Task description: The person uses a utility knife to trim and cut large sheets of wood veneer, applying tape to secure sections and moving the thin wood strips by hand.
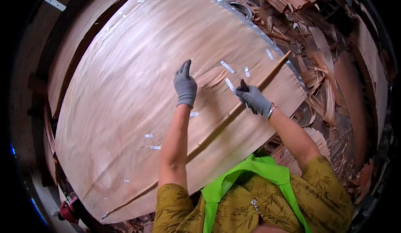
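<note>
A broad pale wood veneer sheet (138,66) lies before me, with short white tape strips (227,66) scattered on it. My left hand (186,86), in a grey glove, is over its middle with fingers stretched out and nothing in them. Beside its fingertips is a leaf-shaped reddish patch or split (211,77) in the veneer. My right hand (257,99), also gloved, is closed on a dark, slim tool (244,85) whose kind I cannot make out. A white tape strip (230,85) shows at its fingertips; whether it is held or stuck down I cannot tell.
A long thin bamboo stick (213,130) lies diagonally across the sheet, passing under my right hand. Torn veneer scraps (323,78) litter the floor at the right. A round metal bowl (241,10) stands past the far edge. More veneer (79,36) lies along the left.
</note>
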A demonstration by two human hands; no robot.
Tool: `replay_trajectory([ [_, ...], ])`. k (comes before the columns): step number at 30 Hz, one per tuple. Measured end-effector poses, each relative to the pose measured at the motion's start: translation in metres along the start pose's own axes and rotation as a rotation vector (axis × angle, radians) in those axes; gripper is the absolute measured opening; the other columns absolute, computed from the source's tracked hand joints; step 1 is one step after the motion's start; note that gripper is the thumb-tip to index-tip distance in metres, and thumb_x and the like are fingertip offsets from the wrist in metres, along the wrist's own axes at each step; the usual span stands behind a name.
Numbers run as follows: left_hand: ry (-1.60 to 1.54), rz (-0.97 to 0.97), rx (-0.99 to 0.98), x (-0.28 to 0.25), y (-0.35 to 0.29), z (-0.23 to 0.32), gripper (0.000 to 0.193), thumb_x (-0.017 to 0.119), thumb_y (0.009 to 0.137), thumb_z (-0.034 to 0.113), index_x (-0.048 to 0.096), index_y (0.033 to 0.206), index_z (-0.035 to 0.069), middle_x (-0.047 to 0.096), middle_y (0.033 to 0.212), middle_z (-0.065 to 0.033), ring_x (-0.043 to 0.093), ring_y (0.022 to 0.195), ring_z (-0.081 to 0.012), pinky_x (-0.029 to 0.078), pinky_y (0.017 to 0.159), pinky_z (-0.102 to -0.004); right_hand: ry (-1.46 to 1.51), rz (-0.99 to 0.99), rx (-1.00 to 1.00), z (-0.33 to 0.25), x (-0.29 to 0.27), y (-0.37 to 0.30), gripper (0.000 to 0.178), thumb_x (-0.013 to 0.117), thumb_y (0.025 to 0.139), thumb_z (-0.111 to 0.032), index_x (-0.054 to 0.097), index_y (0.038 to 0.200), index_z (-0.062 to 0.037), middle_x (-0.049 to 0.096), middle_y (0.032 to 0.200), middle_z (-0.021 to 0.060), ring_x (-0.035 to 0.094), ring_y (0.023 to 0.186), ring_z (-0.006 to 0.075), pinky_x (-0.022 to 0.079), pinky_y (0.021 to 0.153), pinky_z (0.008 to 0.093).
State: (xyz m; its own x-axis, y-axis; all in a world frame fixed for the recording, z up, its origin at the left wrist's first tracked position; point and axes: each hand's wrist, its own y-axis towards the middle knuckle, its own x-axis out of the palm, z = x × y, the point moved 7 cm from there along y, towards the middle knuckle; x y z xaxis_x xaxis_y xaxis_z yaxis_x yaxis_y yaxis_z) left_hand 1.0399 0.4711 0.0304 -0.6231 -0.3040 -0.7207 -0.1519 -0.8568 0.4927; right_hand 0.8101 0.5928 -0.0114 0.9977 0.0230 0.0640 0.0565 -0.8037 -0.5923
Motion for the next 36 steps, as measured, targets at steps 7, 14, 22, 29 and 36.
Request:
replay_trajectory([
  [7, 0.142, -0.27, 0.131, 0.02, -0.068, 0.045, 0.06, 0.054, 0.074, 0.004, 0.045, 0.132, 0.015, 0.056, 0.121, -0.0138, 0.057, 0.094, -0.0294, 0.049, 0.068, -0.0424, -0.048, -0.008, -0.004, 0.017, 0.028, 0.088, 0.019, 0.071, 0.079, -0.018, 0.062, 0.085, -0.0024, 0.055, 0.062, -0.0004, 0.045, 0.047, 0.009, 0.034, 0.042, 0.0244],
  [14, 0.368, -0.481, 0.366, 0.042, -0.081, 0.059, 0.039, 0.053, 0.083, 0.018, 0.053, 0.121, 0.027, 0.052, 0.128, -0.0136, 0.055, 0.103, -0.0281, 0.049, 0.07, -0.0408, -0.068, 0.004, 0.138, 0.016, 0.027, 0.044, 0.012, 0.063, 0.082, -0.015, 0.061, 0.075, -0.0059, 0.054, 0.056, 0.001, 0.047, 0.043, 0.0102, 0.034, 0.039, 0.0247],
  [22, 0.067, -0.427, 0.15, 0.034, -0.074, 0.025, 0.054, 0.058, 0.079, 0.013, 0.048, 0.13, 0.026, 0.044, 0.136, -0.018, 0.054, 0.107, -0.0357, 0.047, 0.085, -0.043, 0.084, -0.159, 0.061, 0.026, 0.072, -0.004, 0.016, 0.063, 0.086, -0.02, 0.058, 0.081, -0.005, 0.054, 0.063, 0.0003, 0.048, 0.05, 0.0083, 0.036, 0.043, 0.0235],
  [29, 0.037, -0.229, -0.112, 0.02, -0.021, 0.014, 0.056, 0.054, 0.078, 0.006, 0.043, 0.133, 0.011, 0.057, 0.116, -0.0172, 0.057, 0.096, -0.0369, 0.047, 0.083, -0.0425, -0.08, -0.105, -0.039, -0.047, 0.029, 0.122, 0.022, 0.067, 0.082, -0.021, 0.059, 0.095, -0.0054, 0.057, 0.067, 0.0045, 0.048, 0.047, 0.0106, 0.037, 0.042, 0.025],
  [36, -0.008, -0.305, -0.043, 0.067, -0.049, 0.004, 0.024, 0.047, 0.085, 0.019, 0.059, 0.103, 0.008, 0.06, 0.108, -0.0181, 0.057, 0.099, -0.0333, 0.042, 0.089, -0.0446, -0.296, -0.169, -0.141, -0.056, 0.075, 0.097, 0.042, 0.062, 0.082, -0.012, 0.047, 0.12, -0.0038, 0.058, 0.1, 0.0097, 0.056, 0.078, 0.015, 0.05, 0.064, 0.0277],
])
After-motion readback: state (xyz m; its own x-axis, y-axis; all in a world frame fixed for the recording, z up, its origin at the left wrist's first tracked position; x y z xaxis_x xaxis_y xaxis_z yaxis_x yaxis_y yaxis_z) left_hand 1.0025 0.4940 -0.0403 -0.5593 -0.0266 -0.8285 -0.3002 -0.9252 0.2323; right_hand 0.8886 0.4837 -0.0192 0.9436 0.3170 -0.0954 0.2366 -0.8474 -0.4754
